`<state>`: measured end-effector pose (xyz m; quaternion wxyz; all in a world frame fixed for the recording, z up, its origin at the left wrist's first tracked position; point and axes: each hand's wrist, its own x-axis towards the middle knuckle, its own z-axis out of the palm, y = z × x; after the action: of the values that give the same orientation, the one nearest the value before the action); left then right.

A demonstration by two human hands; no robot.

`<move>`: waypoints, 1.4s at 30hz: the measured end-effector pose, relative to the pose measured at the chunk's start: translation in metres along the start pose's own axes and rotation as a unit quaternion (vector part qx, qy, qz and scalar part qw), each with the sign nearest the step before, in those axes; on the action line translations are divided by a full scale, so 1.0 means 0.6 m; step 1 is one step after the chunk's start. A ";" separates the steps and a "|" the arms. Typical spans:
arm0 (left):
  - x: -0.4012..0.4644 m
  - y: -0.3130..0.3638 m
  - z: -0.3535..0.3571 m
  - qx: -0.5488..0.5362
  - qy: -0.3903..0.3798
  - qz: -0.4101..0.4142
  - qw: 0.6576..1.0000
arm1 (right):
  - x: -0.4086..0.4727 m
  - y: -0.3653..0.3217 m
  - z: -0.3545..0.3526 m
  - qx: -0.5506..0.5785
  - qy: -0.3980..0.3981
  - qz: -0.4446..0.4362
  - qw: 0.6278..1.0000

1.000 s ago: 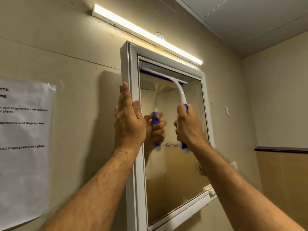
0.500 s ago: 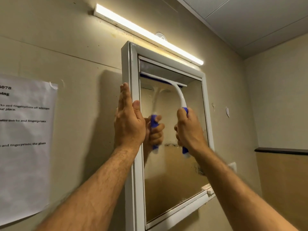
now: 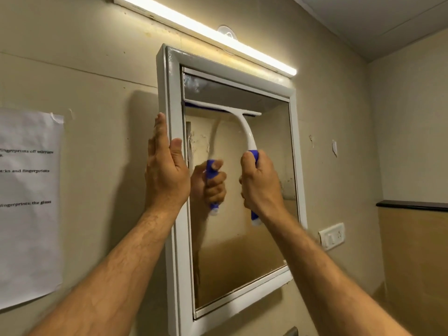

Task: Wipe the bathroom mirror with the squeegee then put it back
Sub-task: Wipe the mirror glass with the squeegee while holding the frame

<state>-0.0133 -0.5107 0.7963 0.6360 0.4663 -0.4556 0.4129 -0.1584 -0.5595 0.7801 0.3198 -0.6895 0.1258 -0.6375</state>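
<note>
Beige bathroom wall under a strip light (image 3: 206, 36) carries the mirror (image 3: 242, 238). Right hand (image 3: 263, 187) has its fingers clenched round the squeegee (image 3: 244, 132) handle, blade pressed on the glass near the top. Left hand (image 3: 166, 175) lies flat, fingers released, against the frame (image 3: 173, 98). Uneven pressure could leave streaks; a hard pull might shift the frame.

Lit tube light (image 3: 206, 36) on the beige wall (image 3: 84, 69) — runs diagonally near the ceiling. Printed paper sheet (image 3: 29, 204) taped at left, text partly readable. White switch plate (image 3: 331, 235) at right; dark ledge (image 3: 412, 205) above tan lower panel (image 3: 417, 258).
</note>
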 end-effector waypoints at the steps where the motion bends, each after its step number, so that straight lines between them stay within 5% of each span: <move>1: -0.001 0.000 0.001 0.006 0.007 0.004 1.000 | 0.003 0.023 0.001 -0.011 0.013 -0.004 1.000; 11: -0.006 0.016 -0.003 0.101 0.002 -0.083 0.991 | -0.039 0.085 -0.020 -0.026 -0.013 -0.001 1.000; 24: -0.013 0.012 0.000 0.104 0.014 -0.084 0.991 | -0.080 0.115 -0.025 0.019 -0.049 0.025 0.998; 36: -0.016 0.016 0.003 0.114 0.023 -0.090 0.989 | 0.101 0.000 -0.005 0.075 -0.024 -0.008 0.997; 42: -0.015 0.012 0.004 0.109 0.023 -0.087 0.990 | 0.057 0.044 -0.002 0.108 -0.077 -0.008 0.991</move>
<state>-0.0230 -0.5126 0.7894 0.6252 0.5613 -0.3503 0.4141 -0.1478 -0.5995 0.7915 0.3961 -0.6989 0.0260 -0.5949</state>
